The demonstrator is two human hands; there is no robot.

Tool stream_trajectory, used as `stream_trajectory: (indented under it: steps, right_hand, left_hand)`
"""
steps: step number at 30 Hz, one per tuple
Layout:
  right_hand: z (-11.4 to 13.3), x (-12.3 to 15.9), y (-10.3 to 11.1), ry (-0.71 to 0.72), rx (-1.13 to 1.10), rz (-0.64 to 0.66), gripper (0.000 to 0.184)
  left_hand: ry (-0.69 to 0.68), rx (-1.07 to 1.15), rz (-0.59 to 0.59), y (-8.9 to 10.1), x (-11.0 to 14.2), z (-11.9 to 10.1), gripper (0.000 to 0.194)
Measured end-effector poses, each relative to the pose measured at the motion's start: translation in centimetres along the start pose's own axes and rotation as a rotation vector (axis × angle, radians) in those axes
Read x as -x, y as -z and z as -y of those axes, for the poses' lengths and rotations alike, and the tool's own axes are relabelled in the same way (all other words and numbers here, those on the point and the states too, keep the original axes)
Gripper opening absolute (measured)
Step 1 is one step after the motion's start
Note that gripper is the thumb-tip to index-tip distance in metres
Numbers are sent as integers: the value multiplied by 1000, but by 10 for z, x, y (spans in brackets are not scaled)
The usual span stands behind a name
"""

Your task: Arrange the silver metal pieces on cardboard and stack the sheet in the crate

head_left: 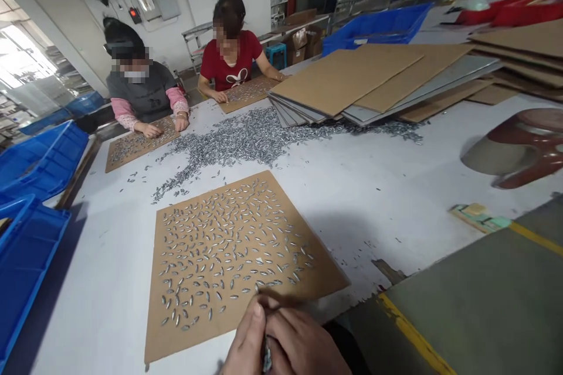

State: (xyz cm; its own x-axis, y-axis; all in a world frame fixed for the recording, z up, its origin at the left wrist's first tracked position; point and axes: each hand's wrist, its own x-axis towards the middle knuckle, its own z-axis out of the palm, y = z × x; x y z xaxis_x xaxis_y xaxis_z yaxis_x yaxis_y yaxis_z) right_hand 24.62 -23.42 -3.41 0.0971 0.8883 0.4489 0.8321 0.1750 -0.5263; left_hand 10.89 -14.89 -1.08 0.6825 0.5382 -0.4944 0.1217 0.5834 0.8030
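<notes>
My left hand and my right hand are together at the near edge of a cardboard sheet, with fingers closed and touching. Silvery small metal pieces show in the gap between them; my fingers hide the rest. Many spindle-shaped metal pieces lie spread over the sheet, each apart from most others. One of them lies right at my fingertips. A small pale scrap sits among them. Beyond the sheet is a large loose heap of the same pieces.
Two people work across the table at their own cardboard sheets. Stacked cardboard and grey sheets rest on the heap's right side. Blue bins stand at left, a brown stool-like object at right.
</notes>
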Motion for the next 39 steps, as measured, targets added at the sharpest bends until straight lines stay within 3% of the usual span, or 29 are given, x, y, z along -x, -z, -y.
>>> stream_trajectory:
  steps: [5, 12, 18, 21, 24, 27, 32, 39]
  right_hand:
    - [1, -15, 17, 69, -14, -55, 26]
    - [-7, -3, 9, 15, -181, 77, 22]
    - [-9, -3, 5, -81, -244, 88, 26]
    - [-30, -14, 10, -126, -149, 22, 24]
    - [-63, -31, 19, -194, 33, -43, 26]
    - [-85, -49, 25, -227, 120, 34, 30]
    - [-82, -67, 15, -239, 175, 187, 27]
    - [-66, -81, -8, -281, 254, 246, 22]
  left_hand:
    - [28, 77, 34, 2, 3, 9, 55]
    - [22, 138, 80, 11, 14, 5, 53]
    - [-86, 193, 52, 17, 9, 22, 45]
    - [-72, 285, 41, 16, 4, 24, 43]
    - [81, 519, -2, 14, 4, 17, 37]
    - [160, 749, -69, 13, 7, 9, 32]
    - [28, 592, -63, 13, 12, 10, 30]
    - [18, 501, -29, 18, 6, 32, 39]
